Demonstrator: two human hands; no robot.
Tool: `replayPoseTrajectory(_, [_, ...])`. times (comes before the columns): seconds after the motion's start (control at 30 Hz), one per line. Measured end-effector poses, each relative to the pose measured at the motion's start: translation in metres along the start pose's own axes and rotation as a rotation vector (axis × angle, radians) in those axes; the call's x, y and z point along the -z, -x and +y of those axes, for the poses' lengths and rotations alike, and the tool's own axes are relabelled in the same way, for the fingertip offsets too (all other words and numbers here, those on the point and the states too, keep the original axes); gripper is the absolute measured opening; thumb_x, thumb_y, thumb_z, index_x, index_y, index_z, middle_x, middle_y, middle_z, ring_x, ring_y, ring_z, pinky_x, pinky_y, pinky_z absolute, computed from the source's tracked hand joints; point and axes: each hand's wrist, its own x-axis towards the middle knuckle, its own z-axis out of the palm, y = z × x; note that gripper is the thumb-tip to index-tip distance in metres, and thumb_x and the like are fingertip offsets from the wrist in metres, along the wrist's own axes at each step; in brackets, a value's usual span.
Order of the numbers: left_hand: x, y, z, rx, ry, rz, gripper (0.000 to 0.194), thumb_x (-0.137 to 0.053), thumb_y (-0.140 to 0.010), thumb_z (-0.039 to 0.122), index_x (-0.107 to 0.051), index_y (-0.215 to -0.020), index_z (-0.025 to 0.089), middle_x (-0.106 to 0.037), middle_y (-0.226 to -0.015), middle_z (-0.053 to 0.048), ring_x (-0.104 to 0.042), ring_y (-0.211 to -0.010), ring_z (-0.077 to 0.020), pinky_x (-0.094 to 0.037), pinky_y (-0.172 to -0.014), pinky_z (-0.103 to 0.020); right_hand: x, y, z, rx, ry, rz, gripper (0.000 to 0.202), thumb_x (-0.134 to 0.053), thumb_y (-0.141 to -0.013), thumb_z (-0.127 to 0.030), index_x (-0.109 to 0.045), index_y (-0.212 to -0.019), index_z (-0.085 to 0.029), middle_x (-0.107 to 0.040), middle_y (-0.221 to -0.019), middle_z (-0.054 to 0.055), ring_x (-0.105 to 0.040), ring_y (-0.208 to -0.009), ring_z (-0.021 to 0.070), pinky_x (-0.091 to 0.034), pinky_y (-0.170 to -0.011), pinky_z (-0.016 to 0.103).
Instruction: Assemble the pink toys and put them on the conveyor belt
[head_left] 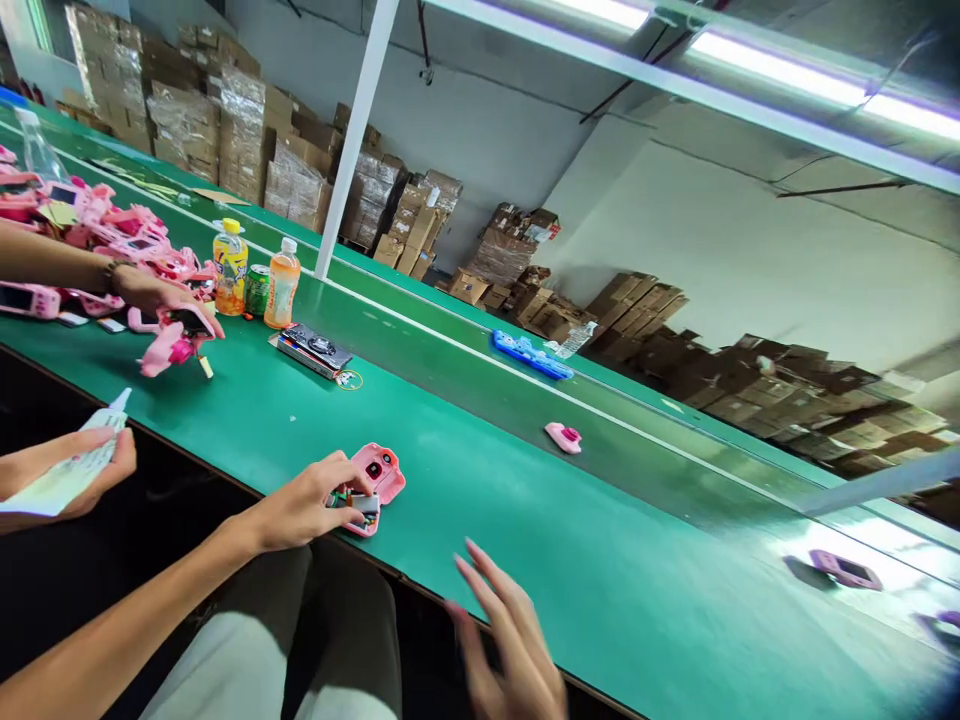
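Green conveyor table [525,520] beneath both hands: smooth, matte, flat. Past the left hand, heap of pink shells [112,235] and three drink bottles [255,275], worked by a co-worker's hand [161,295]. Under the left hand [304,505]: opened pink toy camera [375,485], fingers closed on its casing edge, board exposed. Judged light, rigid, glossy plastic; fragile inside, best held by the rounded outer rim. Right hand [510,640] open, fingers spread, holding nothing, near table edge.
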Motion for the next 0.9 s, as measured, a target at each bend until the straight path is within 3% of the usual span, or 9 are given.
replayPoseTrajectory(0.1, [-0.002, 0.0, 0.001, -0.01, 0.003, -0.009, 0.019, -0.066, -0.089, 0.025, -0.061, -0.107, 0.021, -0.062, -0.104, -0.003, -0.06, -0.098, -0.0186, -0.047, -0.09, -0.03, -0.031, -0.073, -0.029, 0.408, -0.186, -0.247, 0.04, -0.052, -0.1, -0.019, -0.058, -0.138, -0.026, -0.065, -0.135, 0.009, -0.061, -0.125, 0.0254, -0.057, -0.101, 0.043])
replayPoseTrajectory(0.2, [-0.005, -0.001, 0.0, -0.037, 0.001, 0.002, 0.014, -0.063, -0.092, 0.027, -0.061, -0.105, 0.02, -0.061, -0.101, -0.003, -0.06, -0.097, -0.0184, -0.047, -0.09, -0.03, -0.047, -0.111, -0.044, 0.539, -0.24, -0.331, 0.031, -0.05, -0.099, -0.01, -0.067, -0.123, -0.022, -0.073, -0.12, 0.008, -0.069, -0.109, 0.021, -0.058, -0.093, 0.036])
replayPoseTrajectory(0.3, [-0.005, 0.0, -0.004, -0.05, 0.019, -0.001, 0.013, -0.062, -0.094, 0.029, -0.064, -0.104, 0.02, -0.062, -0.101, -0.004, -0.06, -0.097, -0.019, -0.048, -0.091, -0.03, -0.047, -0.114, -0.042, 0.501, -0.243, -0.399, 0.027, -0.051, -0.099, -0.011, -0.071, -0.113, -0.023, -0.075, -0.115, 0.007, -0.071, -0.102, 0.0202, -0.058, -0.088, 0.033])
replayPoseTrajectory(0.43, [-0.001, 0.006, -0.015, -0.087, 0.131, -0.055, 0.039, -0.065, -0.093, 0.029, -0.058, -0.131, 0.023, -0.062, -0.127, -0.009, -0.056, -0.122, -0.0229, -0.043, -0.108, -0.038, -0.042, -0.109, -0.034, 0.315, -0.375, -0.387, 0.03, -0.056, -0.096, -0.012, -0.077, -0.108, -0.03, -0.078, -0.108, 0.002, -0.072, -0.099, 0.0201, -0.059, -0.084, 0.031])
replayPoseTrajectory(0.5, [0.0, 0.008, -0.019, -0.081, 0.123, -0.014, 0.052, -0.066, -0.092, 0.027, -0.051, -0.141, 0.024, -0.054, -0.143, -0.012, -0.049, -0.134, -0.025, -0.038, -0.115, -0.043, -0.045, -0.109, -0.031, 0.199, -0.445, -0.347, 0.03, -0.06, -0.093, -0.014, -0.077, -0.11, -0.031, -0.078, -0.104, 0.003, -0.074, -0.096, 0.0208, -0.06, -0.082, 0.031])
replayPoseTrajectory(0.57, [-0.001, 0.009, -0.022, -0.078, 0.021, 0.077, 0.048, -0.064, -0.094, 0.026, -0.053, -0.141, 0.025, -0.051, -0.148, -0.011, -0.043, -0.139, -0.0259, -0.035, -0.117, -0.046, -0.049, -0.11, -0.03, 0.117, -0.484, -0.313, 0.029, -0.065, -0.09, -0.017, -0.077, -0.111, -0.032, -0.078, -0.101, 0.004, -0.074, -0.093, 0.0217, -0.061, -0.081, 0.032])
replayPoseTrajectory(0.7, [-0.012, 0.007, -0.022, -0.047, -0.165, 0.154, 0.019, -0.056, -0.1, 0.025, -0.072, -0.108, 0.021, -0.07, -0.115, -0.008, -0.06, -0.111, -0.0218, -0.048, -0.101, -0.037, -0.055, -0.105, -0.03, 0.078, -0.5, -0.255, 0.024, -0.066, -0.089, -0.02, -0.079, -0.106, -0.032, -0.078, -0.097, 0.004, -0.074, -0.089, 0.0215, -0.062, -0.079, 0.034])
replayPoseTrajectory(0.77, [-0.017, 0.007, -0.021, -0.028, -0.214, 0.18, 0.021, -0.053, -0.101, 0.024, -0.073, -0.099, 0.018, -0.071, -0.103, -0.007, -0.062, -0.101, -0.021, -0.05, -0.093, -0.035, -0.057, -0.098, -0.031, 0.073, -0.507, -0.244, 0.023, -0.063, -0.091, -0.022, -0.079, -0.105, -0.032, -0.078, -0.096, 0.004, -0.073, -0.086, 0.0204, -0.062, -0.075, 0.032])
replayPoseTrajectory(0.9, [-0.023, 0.011, -0.016, -0.017, -0.322, 0.212, 0.029, -0.043, -0.105, 0.023, -0.07, -0.095, 0.015, -0.069, -0.099, -0.006, -0.061, -0.098, -0.0221, -0.049, -0.089, -0.033, -0.059, -0.082, -0.036, 0.092, -0.514, -0.274, 0.025, -0.058, -0.095, -0.024, -0.078, -0.107, -0.033, -0.077, -0.095, 0.003, -0.07, -0.082, 0.0197, -0.061, -0.072, 0.032])
